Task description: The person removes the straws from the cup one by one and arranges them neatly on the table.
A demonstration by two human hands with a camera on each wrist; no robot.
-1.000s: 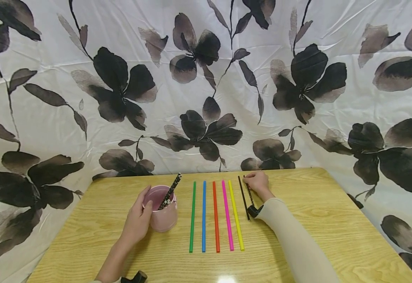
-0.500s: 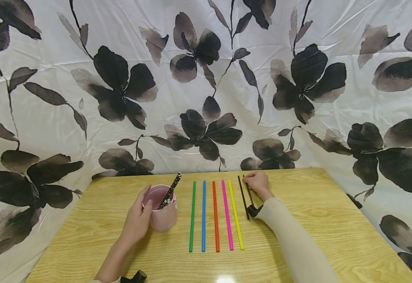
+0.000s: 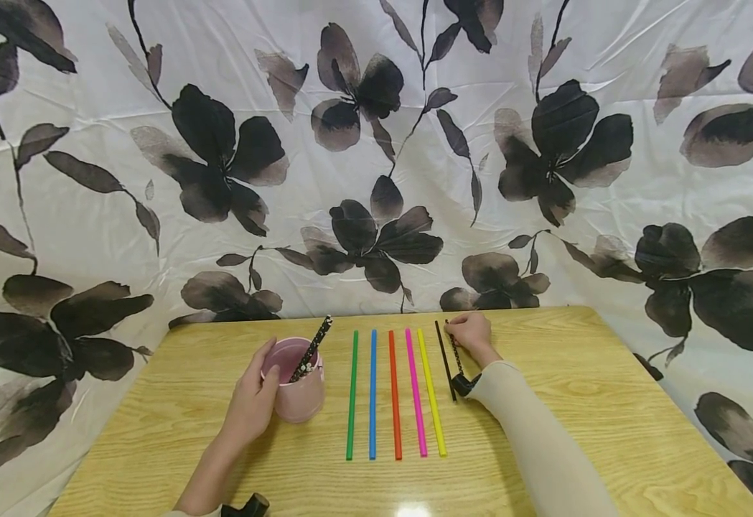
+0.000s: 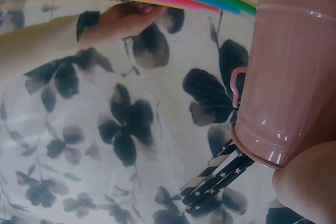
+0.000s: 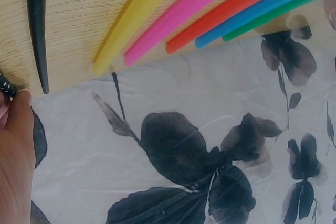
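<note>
My left hand (image 3: 253, 398) holds a small pink pail (image 3: 300, 403) on the left of the table, thumb over its rim. Black-and-white patterned straws (image 4: 212, 179) stick out of its mouth, some with stars and one striped; in the head view they lean right. At the far right of the row, my right hand (image 3: 471, 336) pinches the far end of a black patterned straw (image 3: 456, 355). Just left of that lies a plain black straw (image 3: 444, 359). In the right wrist view, only a bit of the pinched straw shows at the left edge.
Green (image 3: 352, 395), blue (image 3: 372, 395), red (image 3: 395, 395), pink (image 3: 415, 391) and yellow (image 3: 431, 391) straws lie side by side between the hands. Behind the wooden table (image 3: 557, 402) hangs a white cloth (image 3: 441, 258) with dark flowers, right at the far edge.
</note>
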